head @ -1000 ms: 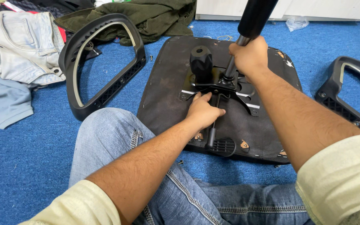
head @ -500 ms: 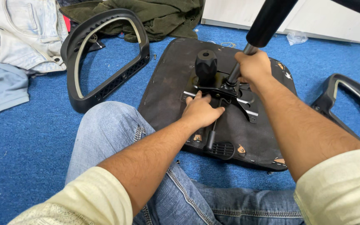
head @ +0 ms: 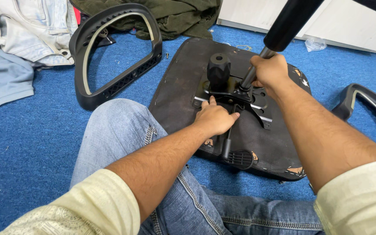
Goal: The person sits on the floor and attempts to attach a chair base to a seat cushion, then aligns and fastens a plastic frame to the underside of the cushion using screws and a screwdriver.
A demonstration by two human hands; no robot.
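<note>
A black office-chair seat [head: 179, 87] lies upside down on the blue carpet, with a black metal mechanism plate [head: 244, 98] on its underside. My left hand [head: 214, 118] presses flat on the plate's near edge, fingers spread. My right hand [head: 270, 72] is wrapped around the thin lower part of the gas-lift cylinder [head: 286, 24], which rises tilted from the plate toward the top right. A round black knob [head: 219, 69] stands beside the cylinder. A lever with a ribbed paddle [head: 239, 157] sticks out toward me.
One black armrest loop [head: 116, 56] lies left of the seat, another armrest [head: 366, 102] at the right edge. Clothes [head: 18, 39] are piled at top left, a green garment [head: 175, 15] behind. My jeans-clad leg [head: 114, 139] lies beside the seat. A white wall base runs along top right.
The view has shifted closer and slightly right. My right hand has stayed on the cylinder, which leans more to the right; my left hand remains on the plate.
</note>
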